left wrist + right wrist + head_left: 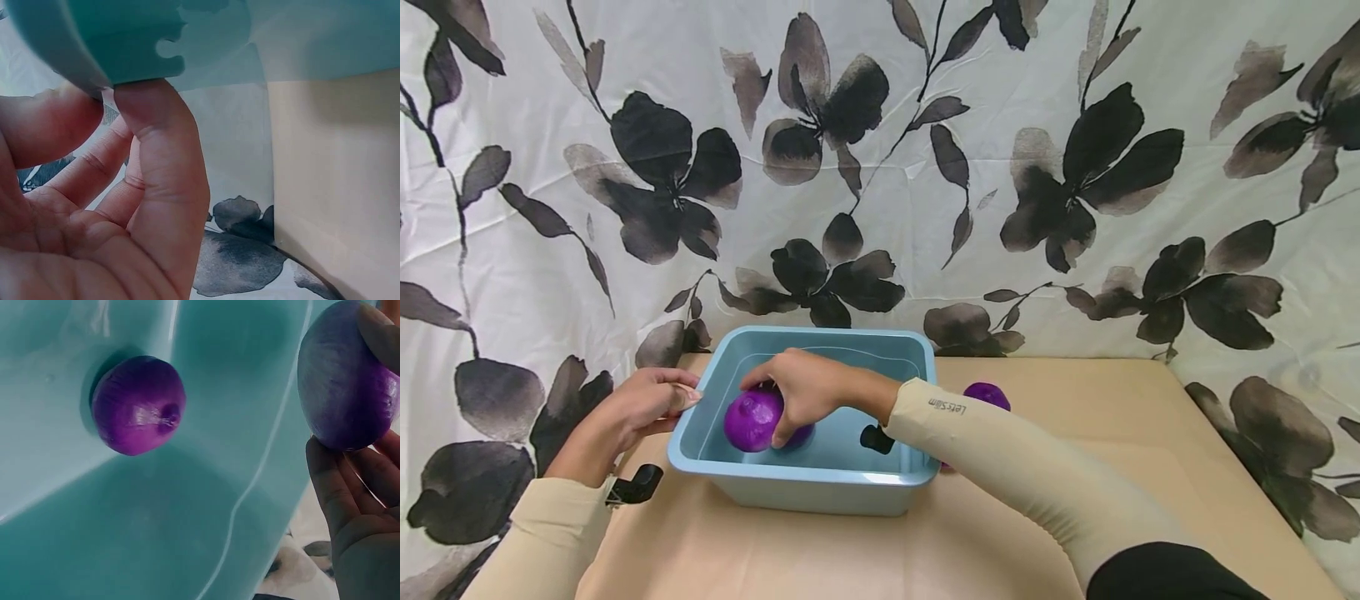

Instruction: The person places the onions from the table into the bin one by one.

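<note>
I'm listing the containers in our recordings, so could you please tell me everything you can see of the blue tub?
The blue tub is rectangular with rounded corners, a glossy, plastic-looking body and a turned-out rim. Open-topped, it stands upright on the tan table. The left hand pinches its left rim. One purple round item lies inside; the right hand holds a second purple item at the opening, and whether that touches the tub is unclear.

Behind the left hand [651, 402], a cream sleeve [542, 533] is covering the arm, and a rounded black wrist camera [638, 485] is jutting out. Behind the right hand [808, 387], a matching sleeve [1007, 458] is showing dark "Let's Slim" lettering [947, 406] near a second black camera [874, 439]; farther back, black cloth [1168, 575] is overlapping it.
</note>
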The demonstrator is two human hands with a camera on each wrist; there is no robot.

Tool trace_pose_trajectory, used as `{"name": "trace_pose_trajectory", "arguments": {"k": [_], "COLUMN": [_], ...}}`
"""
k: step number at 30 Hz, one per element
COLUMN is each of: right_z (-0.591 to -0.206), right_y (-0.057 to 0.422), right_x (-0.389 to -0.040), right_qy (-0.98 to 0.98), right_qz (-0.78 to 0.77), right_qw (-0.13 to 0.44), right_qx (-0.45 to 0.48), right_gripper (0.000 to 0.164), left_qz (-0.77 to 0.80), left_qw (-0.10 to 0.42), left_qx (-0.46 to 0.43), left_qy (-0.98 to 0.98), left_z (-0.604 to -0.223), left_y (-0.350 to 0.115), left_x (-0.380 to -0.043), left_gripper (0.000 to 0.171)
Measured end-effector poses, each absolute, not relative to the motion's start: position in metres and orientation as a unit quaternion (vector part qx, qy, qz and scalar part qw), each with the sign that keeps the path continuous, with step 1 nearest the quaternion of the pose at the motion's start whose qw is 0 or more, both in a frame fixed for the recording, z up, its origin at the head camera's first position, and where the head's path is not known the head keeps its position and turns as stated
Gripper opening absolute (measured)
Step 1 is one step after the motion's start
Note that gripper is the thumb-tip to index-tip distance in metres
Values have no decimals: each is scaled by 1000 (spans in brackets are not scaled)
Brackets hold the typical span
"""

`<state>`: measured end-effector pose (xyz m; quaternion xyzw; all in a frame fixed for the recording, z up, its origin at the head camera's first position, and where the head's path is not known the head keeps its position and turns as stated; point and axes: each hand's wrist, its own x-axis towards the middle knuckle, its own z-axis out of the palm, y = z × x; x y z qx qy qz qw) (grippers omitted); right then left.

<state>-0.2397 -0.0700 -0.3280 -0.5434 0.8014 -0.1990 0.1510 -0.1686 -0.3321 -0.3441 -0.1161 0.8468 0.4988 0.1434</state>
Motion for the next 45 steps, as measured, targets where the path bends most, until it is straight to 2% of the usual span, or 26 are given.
{"name": "trace_pose_trajectory", "arguments": {"k": [12, 30, 38, 45], "right_z": [-351, -375, -378, -350], "right_y": [-88, -102, -102, -88], "right_x": [-239, -235, -231, -228], "right_qy": [793, 761, 775, 800], "right_qz": [-161, -112, -113, -192], "right_qw": [179, 184, 197, 211], "right_qx": [-560, -612, -590, -528], "right_gripper": [73, 51, 66, 72], "left_qz": [499, 496, 490, 491], "left_qw": [141, 135, 141, 146], "left_qx": [-122, -125, -125, -115], "left_qy": [846, 849, 851, 851], "left_z": [-345, -345, -343, -342], "left_y": [-332, -330, -332, -335], "left_x": [-168, -169, -168, -168], "left_gripper": [36, 38, 39, 39]}}
